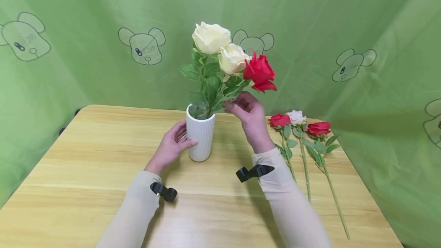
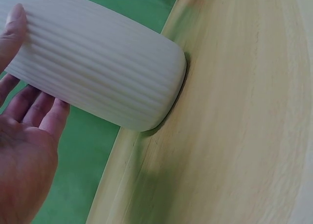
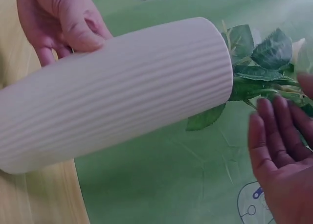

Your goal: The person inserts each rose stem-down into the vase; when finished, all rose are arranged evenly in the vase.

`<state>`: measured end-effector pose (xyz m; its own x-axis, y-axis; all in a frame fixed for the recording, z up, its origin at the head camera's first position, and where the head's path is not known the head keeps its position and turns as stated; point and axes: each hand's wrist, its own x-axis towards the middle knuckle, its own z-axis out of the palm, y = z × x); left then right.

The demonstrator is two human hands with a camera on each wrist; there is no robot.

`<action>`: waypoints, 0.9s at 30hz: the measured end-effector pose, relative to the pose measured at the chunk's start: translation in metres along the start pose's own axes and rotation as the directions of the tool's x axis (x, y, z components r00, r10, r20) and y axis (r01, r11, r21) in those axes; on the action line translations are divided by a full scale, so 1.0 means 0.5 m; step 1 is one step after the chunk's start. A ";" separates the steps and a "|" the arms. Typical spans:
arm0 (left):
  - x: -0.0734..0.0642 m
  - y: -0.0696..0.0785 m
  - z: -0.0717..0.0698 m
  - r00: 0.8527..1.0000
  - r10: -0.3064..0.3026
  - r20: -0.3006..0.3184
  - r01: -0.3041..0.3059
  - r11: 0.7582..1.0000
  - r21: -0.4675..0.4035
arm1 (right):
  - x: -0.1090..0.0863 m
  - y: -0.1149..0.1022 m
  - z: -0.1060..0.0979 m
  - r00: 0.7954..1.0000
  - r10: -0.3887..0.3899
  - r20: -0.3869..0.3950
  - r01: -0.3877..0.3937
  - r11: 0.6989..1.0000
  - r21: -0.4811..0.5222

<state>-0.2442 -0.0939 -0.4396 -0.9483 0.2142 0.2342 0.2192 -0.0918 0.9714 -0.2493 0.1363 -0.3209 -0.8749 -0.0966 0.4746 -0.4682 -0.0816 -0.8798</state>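
Observation:
A white ribbed vase [image 1: 201, 137] stands upright on the wooden table. My left hand [image 1: 171, 145] holds it from the left, thumb across its front; the left wrist view shows the thumb and fingers on opposite sides of the vase [image 2: 107, 57]. Two cream roses [image 1: 211, 38] and a red rose [image 1: 260, 72] rise above the vase's mouth, the red one leaning right. Just right of the rim, my right hand [image 1: 253, 118] pinches among the leafy stems below the red rose. In the right wrist view, green stems [image 3: 288, 82] pass between thumb and fingers; the exact contact is partly hidden.
On the table's right side lie two more red roses [image 1: 318, 128] and a pale pink-white rose [image 1: 296, 117], stems pointing toward the near edge. A green curtain [image 1: 86, 68] with bear drawings hangs behind the wooden table [image 1: 103, 156].

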 end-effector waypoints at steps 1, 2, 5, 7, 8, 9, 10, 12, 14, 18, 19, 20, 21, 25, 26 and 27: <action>0.000 0.001 0.000 1.000 0.001 -0.001 -0.001 1.000 -0.001 | 0.001 0.001 0.002 1.000 -0.019 -0.012 0.020 0.999 0.038; -0.001 0.002 0.000 1.000 0.003 -0.003 -0.003 1.000 -0.002 | 0.002 0.002 0.004 0.999 -0.040 -0.021 0.041 0.997 0.070; -0.002 0.003 0.000 1.000 0.006 -0.008 -0.006 1.000 -0.002 | 0.009 0.004 0.015 0.996 -0.078 -0.042 0.081 0.994 0.076; -0.003 0.004 0.001 1.000 0.005 -0.009 -0.005 1.000 -0.005 | 0.014 0.007 0.021 0.996 -0.073 -0.051 0.076 0.996 0.045; -0.003 0.003 0.001 1.000 0.004 -0.008 -0.004 1.000 -0.004 | 0.015 0.007 0.023 0.997 -0.063 -0.054 0.064 0.998 0.019; -0.002 0.003 0.001 1.000 0.003 -0.008 -0.003 1.000 -0.004 | 0.016 0.008 0.024 0.997 -0.048 -0.056 0.048 0.999 -0.012; -0.002 0.003 0.001 1.000 0.002 -0.007 -0.002 1.000 -0.003 | 0.017 0.010 0.023 0.998 -0.030 -0.054 0.027 0.999 -0.040; -0.002 0.002 0.001 1.000 -0.002 -0.008 0.002 1.000 -0.002 | 0.015 0.013 0.021 0.999 0.012 -0.037 -0.016 0.995 -0.103; -0.001 0.002 0.002 1.000 -0.004 -0.006 0.004 1.000 -0.005 | 0.012 0.014 0.013 0.999 0.052 0.001 -0.051 0.984 -0.172; 0.000 0.002 0.003 1.000 -0.001 -0.003 0.001 1.000 -0.004 | 0.003 0.015 -0.008 0.991 0.111 0.081 -0.086 0.962 -0.261; 0.000 0.001 0.002 1.000 0.001 -0.002 -0.001 1.000 -0.002 | 0.000 0.015 -0.014 0.988 0.119 0.096 -0.089 0.958 -0.272; 0.000 0.000 0.002 1.000 0.001 -0.002 -0.001 1.000 0.001 | -0.002 0.015 -0.021 0.987 0.127 0.103 -0.094 0.956 -0.279; 0.001 -0.001 0.002 1.000 0.003 -0.001 -0.003 1.000 0.003 | -0.004 0.016 -0.028 0.985 0.133 0.107 -0.097 0.952 -0.289; 0.000 -0.002 0.003 1.000 0.005 0.000 -0.005 1.000 0.008 | -0.013 0.019 -0.059 0.982 0.159 0.099 -0.121 0.942 -0.313; 0.000 -0.002 0.003 1.000 0.005 -0.001 -0.005 1.000 0.006 | -0.015 0.020 -0.069 0.982 0.166 0.096 -0.128 0.941 -0.313; -0.001 -0.001 0.003 1.000 0.006 -0.002 -0.006 1.000 0.006 | -0.018 0.021 -0.079 0.980 0.174 0.092 -0.137 0.939 -0.317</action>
<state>-0.2435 -0.0922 -0.4401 -0.9475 0.2117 0.2397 0.2261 -0.0867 0.9702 -0.2513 0.1756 -0.3352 -0.9279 -0.2002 0.3145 -0.3588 0.2509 -0.8991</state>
